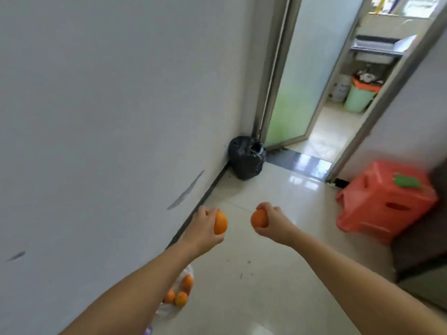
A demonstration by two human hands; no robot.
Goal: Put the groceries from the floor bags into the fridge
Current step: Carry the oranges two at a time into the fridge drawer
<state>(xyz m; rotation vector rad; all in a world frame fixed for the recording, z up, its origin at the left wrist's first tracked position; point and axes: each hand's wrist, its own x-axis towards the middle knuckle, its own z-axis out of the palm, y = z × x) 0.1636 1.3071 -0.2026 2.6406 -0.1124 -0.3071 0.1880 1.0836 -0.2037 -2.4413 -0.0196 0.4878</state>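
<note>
Gripping one orange each, left orange (pixel 220 223) and right orange (pixel 258 219), both hands curl around fruit.

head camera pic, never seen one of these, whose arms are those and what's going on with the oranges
This is one picture from a wide-angle camera worn on a person's head, looking forward and down, so the two bare arms reaching in from the bottom are the wearer's own. There is no robot here.

The left hand grips one orange, and the right hand grips another orange. Both are held up in the air, apart from each other.

Below the left arm, a clear plastic bag lies on the tiled floor with more oranges in it. Farther off, a black bag sits in the corner by the wall, an orange plastic stool stands on the right, and an open doorway leads to another room. No fridge is in view.
</note>
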